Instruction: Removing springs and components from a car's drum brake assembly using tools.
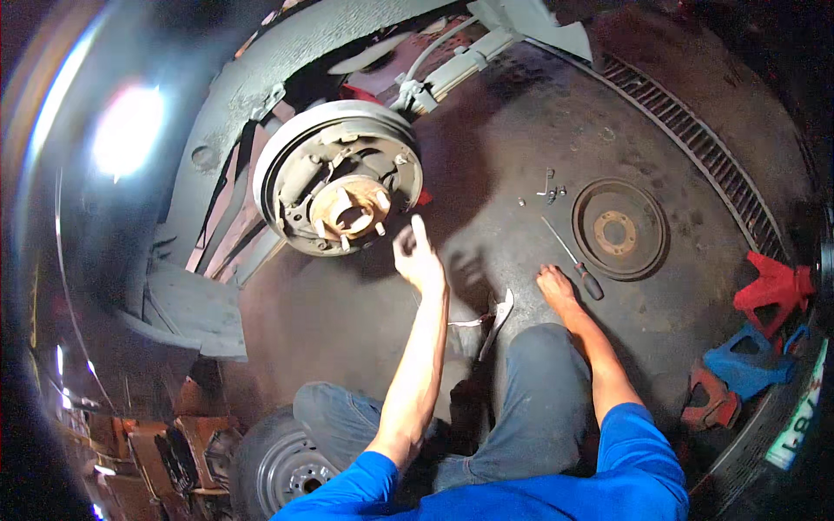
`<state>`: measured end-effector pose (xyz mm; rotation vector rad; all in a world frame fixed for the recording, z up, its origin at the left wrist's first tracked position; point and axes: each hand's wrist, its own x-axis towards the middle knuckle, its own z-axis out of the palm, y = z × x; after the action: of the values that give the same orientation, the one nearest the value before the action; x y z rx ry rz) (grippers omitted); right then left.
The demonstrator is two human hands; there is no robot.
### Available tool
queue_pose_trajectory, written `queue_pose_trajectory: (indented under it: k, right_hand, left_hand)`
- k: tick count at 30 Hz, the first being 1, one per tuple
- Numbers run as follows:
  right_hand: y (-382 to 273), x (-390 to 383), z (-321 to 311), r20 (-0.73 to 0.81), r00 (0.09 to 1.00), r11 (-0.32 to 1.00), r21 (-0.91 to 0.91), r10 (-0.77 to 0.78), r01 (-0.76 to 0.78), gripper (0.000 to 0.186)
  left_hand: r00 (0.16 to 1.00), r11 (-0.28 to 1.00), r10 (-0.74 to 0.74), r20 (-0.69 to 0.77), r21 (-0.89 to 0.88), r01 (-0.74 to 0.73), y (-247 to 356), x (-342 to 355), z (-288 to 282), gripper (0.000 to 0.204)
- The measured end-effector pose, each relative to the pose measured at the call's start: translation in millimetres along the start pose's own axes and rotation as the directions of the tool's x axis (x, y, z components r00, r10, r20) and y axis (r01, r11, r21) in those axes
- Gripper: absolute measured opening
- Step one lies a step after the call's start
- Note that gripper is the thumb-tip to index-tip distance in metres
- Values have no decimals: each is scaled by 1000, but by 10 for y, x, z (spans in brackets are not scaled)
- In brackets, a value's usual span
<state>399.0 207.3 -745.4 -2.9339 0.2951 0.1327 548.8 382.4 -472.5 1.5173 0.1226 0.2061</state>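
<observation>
My left hand [420,260] is raised just right of the drum brake assembly [300,217], one finger stretched up and nothing visible in its grasp. The assembly's round backing plate carries brake shoes around a rusty hub [330,208] with several studs. Low over the floor, my right hand [556,285] has its fingers curled; whatever they may hold is hidden. Beside that hand lies a screwdriver [591,285] with a dark handle. Farther right rests a removed brake drum [591,217], flat on the floor. Pliers [497,326] with spread handles lie between my knees.
Several small metal parts [553,193] are scattered left of the drum. A floor grate [695,130] curves along the far right. Red [773,291] and blue [751,356] stands are at the right. A wheel [282,464] lies at lower left, below the raised vehicle's grey body [213,139].
</observation>
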Motion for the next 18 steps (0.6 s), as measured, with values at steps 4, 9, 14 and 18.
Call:
queue_pose_trajectory:
  k: [4, 9, 14, 18]
  right_hand:
    - [107, -60, -178, 9, 988, 937, 316, 154, -149, 23]
    - [78, 89, -913, 128, 943, 574, 765, 306, -290, 34]
    - [-598, 476, -2439, 37, 959, 179, 980, 281, -90, 34]
    - [-1303, 728, -3273, -289, 864, 209, 953, 412, 219, 20]
  left_hand:
    - [974, 991, 137, -182, 17, -136, 54, 401, 240, 44]
    - [934, 992, 60, -352, 121, -18, 213, 270, 372, 36]
    - [961, 940, 168, -222, -256, -223, -24, 200, 258, 28]
    - [985, 901, -139, -98, -425, 85, 617, -279, 199, 9]
